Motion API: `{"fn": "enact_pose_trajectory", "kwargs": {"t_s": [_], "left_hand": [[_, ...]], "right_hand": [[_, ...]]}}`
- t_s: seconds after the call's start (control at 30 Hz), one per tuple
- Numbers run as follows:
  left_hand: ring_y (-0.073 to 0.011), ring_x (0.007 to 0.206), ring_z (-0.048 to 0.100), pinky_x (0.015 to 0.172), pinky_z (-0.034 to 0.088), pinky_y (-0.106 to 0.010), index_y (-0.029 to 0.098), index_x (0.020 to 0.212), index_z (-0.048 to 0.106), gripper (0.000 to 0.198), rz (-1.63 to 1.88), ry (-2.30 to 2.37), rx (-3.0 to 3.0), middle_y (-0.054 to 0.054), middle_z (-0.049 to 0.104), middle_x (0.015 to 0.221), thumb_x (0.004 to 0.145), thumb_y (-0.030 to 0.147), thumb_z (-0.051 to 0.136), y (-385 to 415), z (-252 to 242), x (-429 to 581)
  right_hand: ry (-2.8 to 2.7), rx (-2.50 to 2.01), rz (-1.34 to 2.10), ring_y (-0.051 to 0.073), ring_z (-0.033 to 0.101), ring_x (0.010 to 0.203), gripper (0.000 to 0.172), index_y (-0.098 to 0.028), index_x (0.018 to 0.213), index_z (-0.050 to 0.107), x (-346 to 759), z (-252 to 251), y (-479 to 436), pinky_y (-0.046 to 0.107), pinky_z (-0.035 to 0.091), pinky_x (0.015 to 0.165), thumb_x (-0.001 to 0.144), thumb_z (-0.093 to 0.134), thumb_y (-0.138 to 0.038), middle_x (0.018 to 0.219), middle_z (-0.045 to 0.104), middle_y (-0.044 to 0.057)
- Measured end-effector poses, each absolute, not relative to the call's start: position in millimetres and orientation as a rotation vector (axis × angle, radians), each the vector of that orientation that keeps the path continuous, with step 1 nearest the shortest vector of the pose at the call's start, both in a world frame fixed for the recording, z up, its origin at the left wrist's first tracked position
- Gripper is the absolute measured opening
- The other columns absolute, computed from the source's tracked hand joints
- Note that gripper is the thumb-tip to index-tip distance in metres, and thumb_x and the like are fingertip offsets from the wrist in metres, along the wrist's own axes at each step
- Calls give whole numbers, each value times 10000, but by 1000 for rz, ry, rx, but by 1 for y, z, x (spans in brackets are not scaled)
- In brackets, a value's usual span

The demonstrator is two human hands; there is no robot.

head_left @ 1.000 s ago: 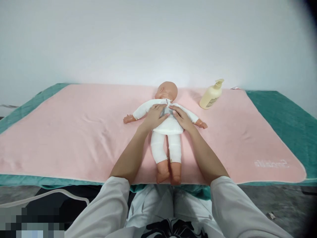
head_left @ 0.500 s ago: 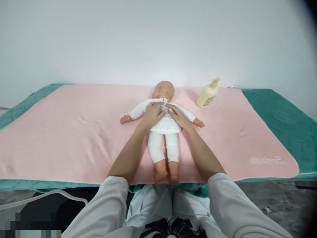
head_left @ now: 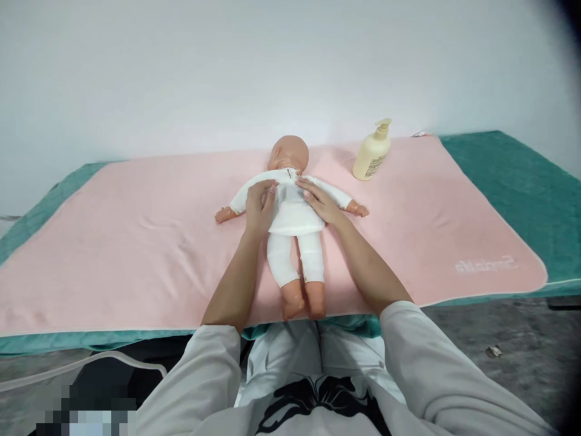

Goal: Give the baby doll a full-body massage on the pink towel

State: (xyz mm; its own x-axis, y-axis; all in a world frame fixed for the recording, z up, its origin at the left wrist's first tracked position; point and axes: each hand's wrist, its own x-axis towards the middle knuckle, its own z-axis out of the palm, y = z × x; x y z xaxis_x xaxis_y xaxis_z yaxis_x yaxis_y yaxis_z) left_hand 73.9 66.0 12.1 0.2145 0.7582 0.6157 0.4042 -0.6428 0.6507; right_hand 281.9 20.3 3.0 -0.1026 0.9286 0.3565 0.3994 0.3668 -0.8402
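Note:
A baby doll [head_left: 295,215] in white cloth lies face down, its head away from me, arms spread and feet near the table's front edge. My left hand [head_left: 261,204] rests on the left side of its upper back, fingers extended and not gripping. On the right side of the back lies my right hand [head_left: 320,201], flat with its fingers stretched toward the middle. The doll's back shows between my two hands. A cream pump bottle [head_left: 372,154] stands beyond the doll's right arm, touched by neither hand.
Beneath the doll is a pink mat [head_left: 136,242] with pale lettering at its right corner. A green cover [head_left: 512,194] shows around it. The white wall [head_left: 227,72] rises behind the table. A pale tube [head_left: 91,360] runs below the front edge at left.
My left hand has slid outward to the left, away from the middle of the doll's back. The right hand stays on the back, slightly apart from it. The view has tilted a little.

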Motion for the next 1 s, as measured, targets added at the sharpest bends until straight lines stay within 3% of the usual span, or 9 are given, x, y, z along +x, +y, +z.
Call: {"fn": "enact_pose_trajectory", "kwargs": {"t_s": [0.37, 0.5, 0.6, 0.7, 0.8, 0.93, 1.0], "left_hand": [[-192, 932, 655, 867, 512, -335, 174, 911, 657, 344, 1588, 1515, 1775, -67, 699, 927, 1014, 374, 397, -41, -7, 20], [-175, 776, 597, 753, 486, -314, 170, 813, 629, 352, 1741, 1746, 1549, -49, 641, 801, 996, 340, 382, -88, -24, -6], [-172, 706, 537, 703, 459, -316, 190, 773, 580, 355, 1791, 1982, 1398, -32, 586, 751, 993, 361, 359, -115, -37, -26], [-196, 763, 567, 760, 478, -354, 205, 792, 560, 339, 1711, 2086, 1487, -37, 590, 776, 995, 391, 362, -136, -51, -50], [-230, 841, 582, 843, 481, -419, 202, 843, 562, 304, 1621, 2102, 1655, -55, 592, 839, 996, 397, 386, -153, -69, -79], [-254, 839, 571, 838, 507, -482, 240, 936, 463, 163, 1673, 2175, 1593, -34, 496, 904, 948, 400, 432, -169, -96, -112], [-280, 935, 583, 895, 508, -517, 281, 979, 412, 123, 1540, 2251, 1473, -31, 473, 980, 939, 390, 451, -176, -110, -125]], "right_hand": [[-1654, -1153, 697, 222, 344, 1529, 744, -292, 1389, 604, 285, -5, 23, 446, 204, 1308, 899, 361, -797, 1564, 495, 33], [-1644, -1112, 684, 244, 353, 1523, 762, -274, 1360, 625, 286, -11, 29, 463, 208, 1302, 881, 380, -814, 1552, 506, 61], [-1646, -1079, 606, 247, 412, 1477, 681, -296, 1318, 645, 287, -10, 29, 466, 269, 1277, 888, 437, -782, 1506, 542, 51], [-1605, -1041, 459, 268, 544, 1311, 571, -296, 1144, 720, 285, -3, 22, 490, 375, 1197, 906, 455, -742, 1283, 663, 72], [-1618, -1017, 379, 276, 623, 1071, 583, -263, 941, 750, 280, 7, 12, 495, 476, 1051, 932, 395, -726, 1019, 699, 91], [-1782, -992, 384, 208, 596, 710, 666, -214, 828, 742, 272, 14, 1, 405, 536, 750, 941, 344, -736, 782, 655, 72], [-1866, -1010, 401, 184, 570, 642, 682, -211, 803, 741, 269, 14, -2, 373, 516, 686, 943, 333, -740, 715, 629, 51]]}}
